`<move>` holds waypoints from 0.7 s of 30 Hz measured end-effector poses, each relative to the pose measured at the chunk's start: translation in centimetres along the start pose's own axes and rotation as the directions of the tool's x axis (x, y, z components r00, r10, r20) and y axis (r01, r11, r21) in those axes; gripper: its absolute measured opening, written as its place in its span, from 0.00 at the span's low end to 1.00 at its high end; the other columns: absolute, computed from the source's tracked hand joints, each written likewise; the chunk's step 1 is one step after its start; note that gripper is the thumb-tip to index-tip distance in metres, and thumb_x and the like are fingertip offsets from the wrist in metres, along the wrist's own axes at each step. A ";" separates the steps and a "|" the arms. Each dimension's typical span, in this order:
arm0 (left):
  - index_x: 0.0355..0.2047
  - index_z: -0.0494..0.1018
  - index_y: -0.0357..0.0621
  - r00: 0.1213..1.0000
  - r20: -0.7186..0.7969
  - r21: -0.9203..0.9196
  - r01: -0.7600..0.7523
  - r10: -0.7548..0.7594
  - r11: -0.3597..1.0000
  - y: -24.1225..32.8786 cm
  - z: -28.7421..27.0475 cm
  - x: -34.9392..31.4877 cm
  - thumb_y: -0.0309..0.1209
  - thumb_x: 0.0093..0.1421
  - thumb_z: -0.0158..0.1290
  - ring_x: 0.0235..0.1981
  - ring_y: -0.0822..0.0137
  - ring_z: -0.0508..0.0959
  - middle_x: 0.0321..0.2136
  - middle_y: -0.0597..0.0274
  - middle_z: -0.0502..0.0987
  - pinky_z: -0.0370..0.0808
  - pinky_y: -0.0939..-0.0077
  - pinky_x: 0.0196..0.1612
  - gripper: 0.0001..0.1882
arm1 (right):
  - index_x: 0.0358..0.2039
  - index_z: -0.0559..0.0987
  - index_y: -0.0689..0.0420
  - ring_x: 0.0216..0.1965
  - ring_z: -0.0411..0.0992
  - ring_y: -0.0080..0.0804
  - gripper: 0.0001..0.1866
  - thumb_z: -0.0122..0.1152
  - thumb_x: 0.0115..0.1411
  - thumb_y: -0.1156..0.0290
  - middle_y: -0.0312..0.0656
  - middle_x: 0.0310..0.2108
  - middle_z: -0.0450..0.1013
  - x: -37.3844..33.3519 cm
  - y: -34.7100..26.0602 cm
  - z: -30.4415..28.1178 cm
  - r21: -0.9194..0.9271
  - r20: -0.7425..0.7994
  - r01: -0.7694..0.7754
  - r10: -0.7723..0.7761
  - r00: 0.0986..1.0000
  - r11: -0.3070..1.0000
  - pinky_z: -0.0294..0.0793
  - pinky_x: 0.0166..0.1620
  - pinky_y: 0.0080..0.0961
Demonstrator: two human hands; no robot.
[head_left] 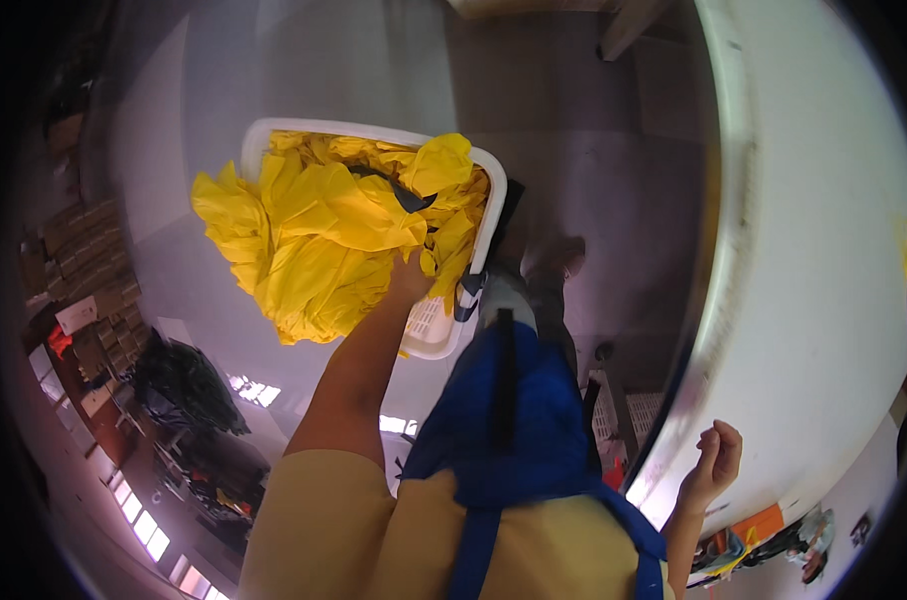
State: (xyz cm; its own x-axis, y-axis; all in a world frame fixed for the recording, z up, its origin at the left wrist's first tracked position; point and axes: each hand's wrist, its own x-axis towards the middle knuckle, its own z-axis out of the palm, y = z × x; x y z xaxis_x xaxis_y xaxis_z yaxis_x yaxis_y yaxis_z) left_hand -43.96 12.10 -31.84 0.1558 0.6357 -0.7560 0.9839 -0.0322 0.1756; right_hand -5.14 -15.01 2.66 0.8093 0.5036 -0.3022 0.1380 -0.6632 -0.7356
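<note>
A white plastic basket [495,215] stands on the floor to my left, heaped with bright yellow fabric [324,225]. Some of the fabric hangs over its left and near sides, and dark strips show among the folds. My left hand [411,279] reaches down to the basket's near right part and grips the yellow fabric; its fingertips are partly hidden in the folds. My right hand [715,462] is held over the near edge of the white table, fingers curled in, with nothing visible in it.
The long white table [814,250] runs along my right side. Cardboard boxes [84,260] are stacked at the far left, with a black plastic bag [184,385] beside them. Several mixed items, one orange [759,525], lie at the lower right. Below the table edge sits a plastic crate [602,415].
</note>
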 end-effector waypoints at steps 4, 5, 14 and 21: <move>0.51 0.71 0.59 0.989 -0.118 0.277 -0.056 0.092 0.959 3.7 -3.0 9.6 0.34 0.52 0.55 0.65 0.43 0.47 0.66 0.53 0.43 0.64 0.47 0.54 0.24 | 0.40 0.70 0.64 0.35 0.64 0.27 0.07 0.46 0.61 0.80 0.40 0.34 0.65 3.5 1.2 6.1 -0.311 0.019 0.183 -0.187 0.982 0.932 0.64 0.42 0.20; 0.49 0.73 0.58 0.980 -0.148 0.269 -0.093 0.136 0.959 4.7 -3.9 11.1 0.33 0.53 0.53 0.65 0.45 0.45 0.67 0.59 0.42 0.64 0.44 0.53 0.20 | 0.39 0.69 0.63 0.34 0.63 0.27 0.06 0.46 0.61 0.79 0.39 0.33 0.64 3.8 2.0 6.4 -0.358 0.016 0.255 -0.267 0.964 0.898 0.64 0.41 0.20; 0.34 0.75 0.40 0.934 -0.113 -0.705 -0.317 0.340 0.635 7.1 -7.0 8.6 0.31 0.58 0.53 0.36 0.70 0.75 0.32 0.62 0.76 0.70 0.77 0.43 0.08 | 0.39 0.66 0.60 0.36 0.61 0.30 0.06 0.44 0.62 0.77 0.39 0.33 0.62 4.1 1.7 6.9 -0.467 0.006 0.332 -0.372 0.928 0.820 0.62 0.42 0.23; 0.46 0.73 0.37 0.907 0.299 -0.906 0.173 0.296 0.386 9.4 -16.1 -14.1 0.30 0.60 0.53 0.42 0.72 0.75 0.42 0.61 0.77 0.70 0.77 0.48 0.15 | 0.52 0.66 0.61 0.42 0.68 0.32 0.19 0.48 0.64 0.65 0.46 0.44 0.68 5.3 -4.7 20.7 0.528 0.582 -0.496 0.132 0.802 0.689 0.67 0.46 0.26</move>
State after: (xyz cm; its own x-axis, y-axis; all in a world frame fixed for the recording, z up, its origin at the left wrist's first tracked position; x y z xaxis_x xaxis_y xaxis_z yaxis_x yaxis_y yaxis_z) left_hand -38.34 15.26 -9.41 0.4586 0.3363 -0.8225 0.3272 0.7967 0.5082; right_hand -13.28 2.25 -8.00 0.3355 0.6388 -0.6923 -0.6085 -0.4141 -0.6770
